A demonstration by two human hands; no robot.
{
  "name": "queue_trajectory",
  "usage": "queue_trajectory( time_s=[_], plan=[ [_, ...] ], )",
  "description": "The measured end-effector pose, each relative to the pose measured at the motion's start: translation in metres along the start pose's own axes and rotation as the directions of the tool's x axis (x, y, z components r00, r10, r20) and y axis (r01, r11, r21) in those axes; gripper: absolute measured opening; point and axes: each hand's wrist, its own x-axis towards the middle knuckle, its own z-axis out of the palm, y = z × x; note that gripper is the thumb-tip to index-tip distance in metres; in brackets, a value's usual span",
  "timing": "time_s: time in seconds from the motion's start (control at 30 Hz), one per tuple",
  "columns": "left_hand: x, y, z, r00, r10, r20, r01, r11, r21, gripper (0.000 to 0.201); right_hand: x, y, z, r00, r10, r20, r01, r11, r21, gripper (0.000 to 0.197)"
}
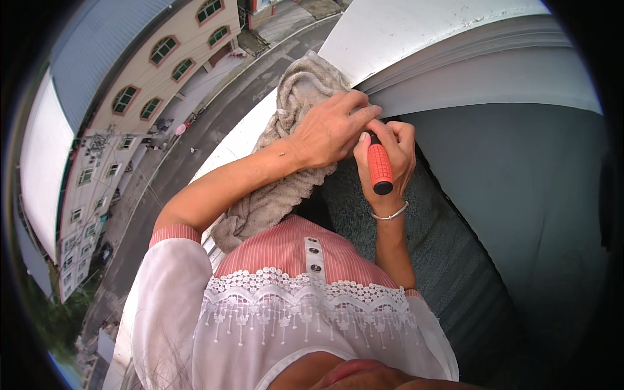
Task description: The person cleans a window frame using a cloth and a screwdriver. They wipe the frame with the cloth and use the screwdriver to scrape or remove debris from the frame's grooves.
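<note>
My right hand (398, 156) is wrapped round a tool with a red ribbed handle and black end (379, 166). The butt of the handle points back toward me, and the tool's working end is hidden, so I cannot tell its kind. My left hand (335, 127) has curled fingers that meet the right hand's fingertips by the corner of a white frame (367, 91). Whatever the left fingers pinch, if anything, is out of sight. Beneath my left forearm a crumpled grey-beige towel (260, 195) lies along a white ledge (221, 153).
On the right stands a smooth grey panel (520, 182) below the white frame. A dark textured floor (448, 273) lies beside my body. Beyond the ledge is a long drop to a street (247, 97) and a building with arched windows (130, 84).
</note>
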Motion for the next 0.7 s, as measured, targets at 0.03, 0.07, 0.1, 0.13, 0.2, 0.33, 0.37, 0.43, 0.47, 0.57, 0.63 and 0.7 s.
queue_trajectory(
  time_s=[0.03, 0.07, 0.1, 0.13, 0.2, 0.33, 0.37, 0.43, 0.47, 0.57, 0.63, 0.7],
  plan=[
    [0.000, 0.003, 0.006, 0.997, 0.010, -0.076, -0.019, 0.992, -0.126, 0.035, 0.003, -0.008, 0.007, 0.998, -0.061, -0.016, 0.061, 0.997, -0.039, 0.025],
    [0.001, -0.002, 0.009, 1.000, -0.006, 0.008, 0.007, 0.988, -0.153, 0.033, 0.005, -0.006, 0.011, 0.997, -0.074, -0.035, 0.078, 0.989, 0.124, 0.026],
    [0.002, -0.009, 0.010, 0.996, -0.029, 0.086, 0.044, 0.983, -0.178, 0.031, 0.003, -0.003, 0.012, 0.996, -0.074, -0.055, 0.083, 0.976, 0.203, 0.024],
    [0.000, -0.014, 0.017, 0.997, 0.026, 0.077, -0.011, 0.982, -0.190, 0.029, 0.000, -0.001, 0.012, 0.995, -0.061, -0.082, 0.081, 0.961, 0.265, 0.023],
    [0.002, -0.014, 0.026, 0.989, 0.073, 0.125, -0.046, 0.978, -0.204, 0.025, -0.004, 0.004, 0.008, 0.991, -0.047, -0.129, 0.100, 0.894, 0.438, 0.039],
    [-0.002, -0.017, 0.040, 0.993, 0.042, 0.114, -0.025, 0.990, -0.142, 0.020, -0.006, 0.015, 0.001, 0.979, -0.154, -0.133, 0.203, 0.709, 0.676, 0.025],
    [-0.006, -0.019, 0.046, 0.997, 0.054, 0.056, -0.045, 0.988, -0.148, 0.019, -0.007, 0.020, 0.007, 0.975, -0.182, -0.127, 0.220, 0.716, 0.663, 0.021],
    [-0.008, -0.019, 0.042, 0.998, 0.060, 0.004, -0.058, 0.983, -0.172, 0.017, 0.000, 0.004, 0.015, 0.981, -0.067, -0.184, 0.153, 0.850, 0.505, 0.018],
    [-0.007, -0.019, 0.040, 0.999, 0.046, 0.004, -0.045, 0.982, -0.186, 0.016, 0.004, -0.006, 0.019, 0.975, -0.012, -0.220, 0.105, 0.902, 0.418, 0.017],
    [-0.011, -0.013, 0.026, 0.998, 0.003, 0.056, 0.008, 0.982, -0.189, 0.014, 0.021, -0.032, 0.020, 0.986, 0.033, -0.165, 0.032, 0.925, 0.378, 0.022],
    [-0.017, -0.008, 0.016, 0.996, -0.025, 0.083, 0.041, 0.977, -0.208, 0.014, 0.025, -0.046, 0.012, 0.984, 0.143, -0.103, -0.043, 0.764, 0.644, 0.025],
    [-0.026, -0.002, 0.008, 0.996, -0.038, 0.079, 0.057, 0.966, -0.253, 0.015, 0.026, -0.047, 0.007, 0.991, 0.126, -0.044, -0.044, 0.622, 0.782, 0.027]
  ],
)
